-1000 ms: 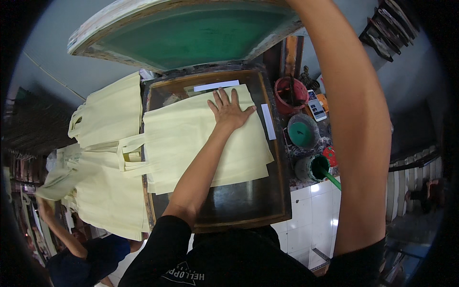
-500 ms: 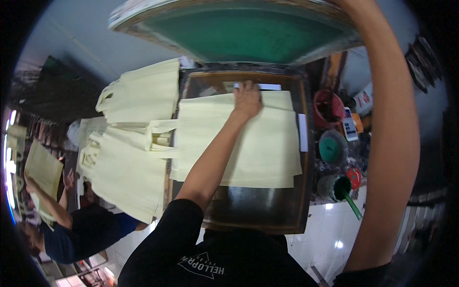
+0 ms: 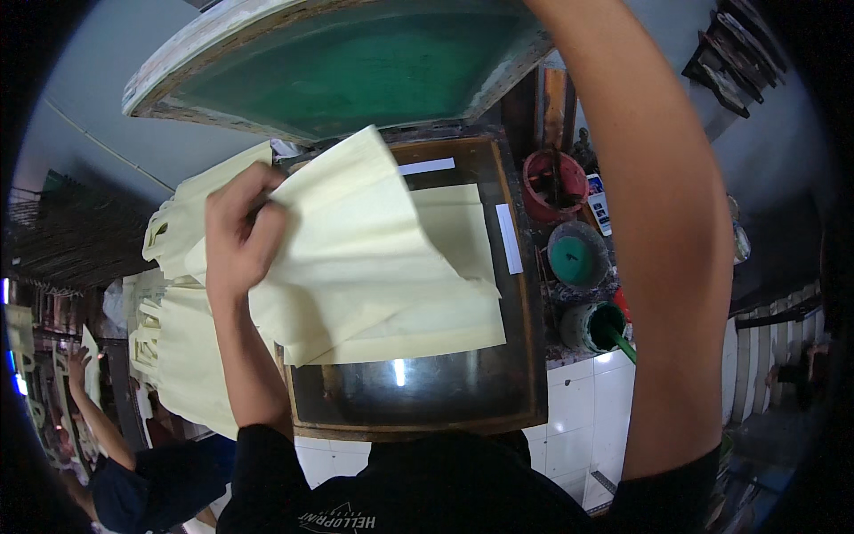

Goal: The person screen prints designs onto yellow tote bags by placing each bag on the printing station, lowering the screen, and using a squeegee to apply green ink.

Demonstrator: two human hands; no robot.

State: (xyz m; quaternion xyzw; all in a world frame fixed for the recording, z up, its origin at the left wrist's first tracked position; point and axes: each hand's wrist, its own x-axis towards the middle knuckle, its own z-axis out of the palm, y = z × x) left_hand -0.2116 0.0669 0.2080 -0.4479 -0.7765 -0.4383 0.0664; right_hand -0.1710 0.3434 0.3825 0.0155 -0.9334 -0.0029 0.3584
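Observation:
My left hand point(image 3: 242, 236) is closed on the edge of a cream tote bag point(image 3: 342, 218), whose far part is lifted and folded over toward the left. Beneath it, another layer of cream fabric point(image 3: 455, 218) lies flat on the dark glossy printing board point(image 3: 463, 392). Two white strips stick to the board, a far strip point(image 3: 427, 166) and a right strip point(image 3: 509, 238). Above the board's far side, a screen-printing frame point(image 3: 356, 76) with green mesh stands tilted up. My right forearm reaches up to the frame's right end; the hand itself is beyond the upper edge.
Stacked cream tote bags point(image 3: 182, 356) lie to the left. Along the right stand a red bucket point(image 3: 541, 200), a bowl of green ink point(image 3: 572, 260), an ink pot point(image 3: 583, 329) with a green stick, and a phone point(image 3: 600, 214). Another person point(image 3: 160, 481) works at far left.
My left hand has gone from lying flat on the bag to gripping its edge, lifting it and drawing it left. The view has shifted; the frame stays raised.

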